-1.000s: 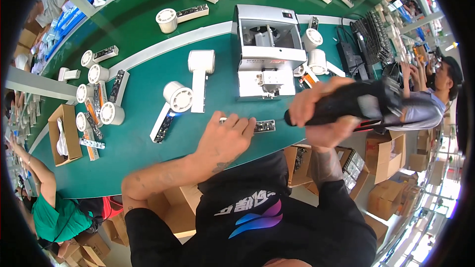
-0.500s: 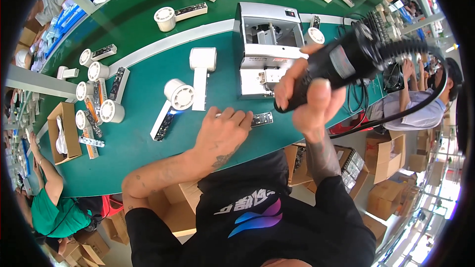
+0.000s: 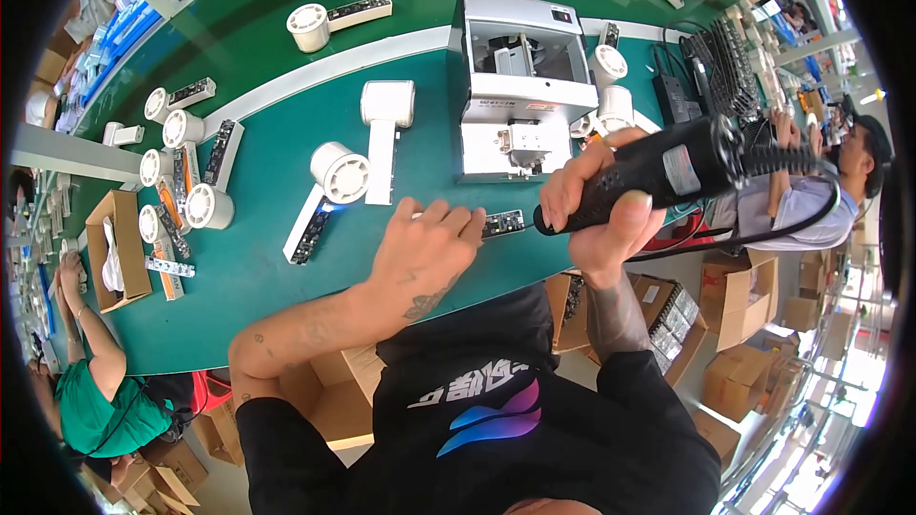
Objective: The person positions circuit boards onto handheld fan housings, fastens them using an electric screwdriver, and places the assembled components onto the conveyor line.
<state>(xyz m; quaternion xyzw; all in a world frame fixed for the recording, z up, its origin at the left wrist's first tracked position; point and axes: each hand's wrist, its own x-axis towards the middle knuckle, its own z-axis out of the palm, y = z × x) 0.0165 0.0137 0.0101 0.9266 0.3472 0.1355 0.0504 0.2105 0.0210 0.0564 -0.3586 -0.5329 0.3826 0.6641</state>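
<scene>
Left hand: fingers curled over the left part of the circuit-board strip [image 3: 504,223], holding it; thumb hidden. That is the left hand [image 3: 431,250].
Right hand: the right hand [image 3: 611,240] grips a black electric screwdriver [image 3: 641,177], tilted, its bit pointing left.
Circuit-board strip: on the near part of the green table [image 3: 262,300], between the hands; its right end is by the bit, contact unclear.
White fan units: one [image 3: 341,173] left of the strip, another [image 3: 387,103] farther back.
Silver machine [image 3: 520,107]: beyond the strip.
Cardboard box [image 3: 136,272]: at the left, open.
</scene>
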